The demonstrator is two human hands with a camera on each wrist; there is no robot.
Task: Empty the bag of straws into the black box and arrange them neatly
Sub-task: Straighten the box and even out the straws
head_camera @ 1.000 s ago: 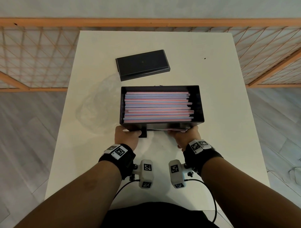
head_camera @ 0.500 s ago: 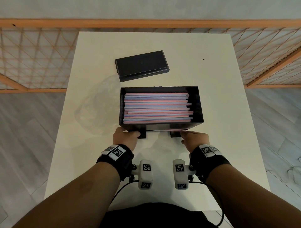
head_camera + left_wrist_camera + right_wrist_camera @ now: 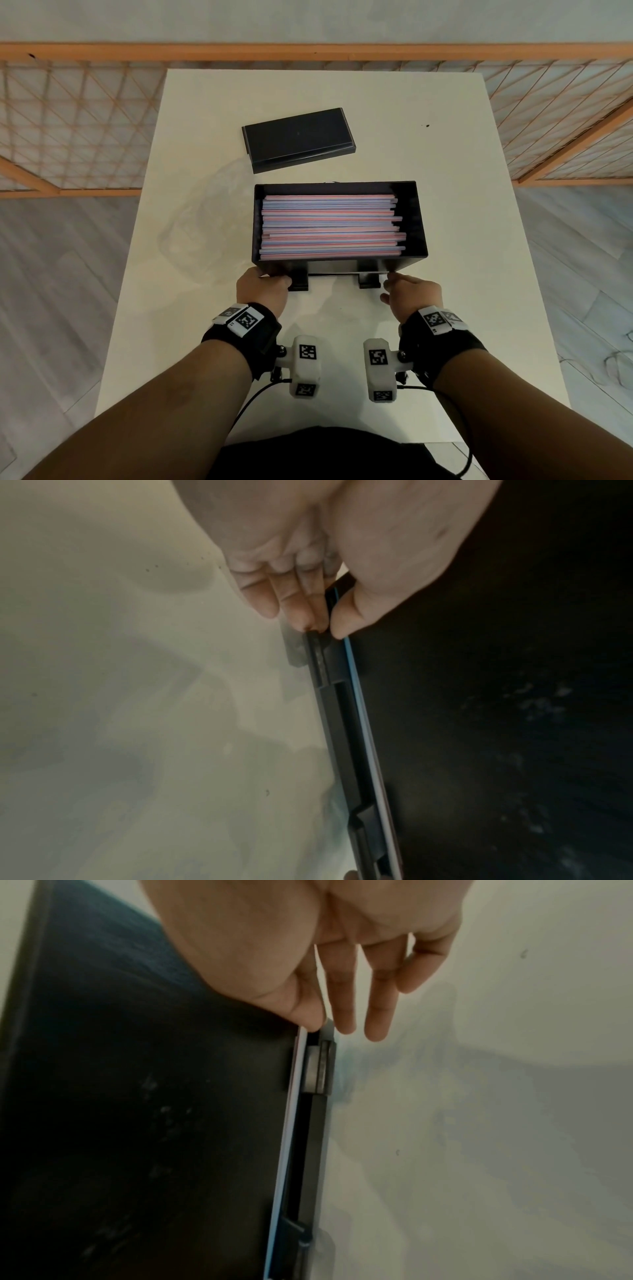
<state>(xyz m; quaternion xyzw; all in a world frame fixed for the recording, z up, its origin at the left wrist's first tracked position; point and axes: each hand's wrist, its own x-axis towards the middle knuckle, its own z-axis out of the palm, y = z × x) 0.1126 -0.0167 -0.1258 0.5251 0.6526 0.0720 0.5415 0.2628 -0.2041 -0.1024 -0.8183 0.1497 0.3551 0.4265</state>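
Observation:
The black box (image 3: 342, 265) stands mid-table, filled with pink and blue straws (image 3: 329, 226) lying flat in neat rows. My left hand (image 3: 263, 287) pinches the box's near-left lower edge, thumb against fingers (image 3: 325, 628). My right hand (image 3: 407, 291) is at the near-right corner with its fingers straight. Its thumb (image 3: 304, 1015) touches the end of a single pale straw (image 3: 291, 1123) that runs along the slot under the box's front wall (image 3: 154, 1096). The same straw (image 3: 359, 696) passes by my left thumb.
The black lid (image 3: 298, 137) lies behind the box, towards the left. A crumpled clear bag (image 3: 205, 222) lies on the white table (image 3: 462, 325) left of the box. An orange lattice railing (image 3: 308, 51) runs behind the table, with floor on both sides.
My right hand has slid from under the box's front to its near-right corner and its fingers have straightened. The left hand and box stay in place.

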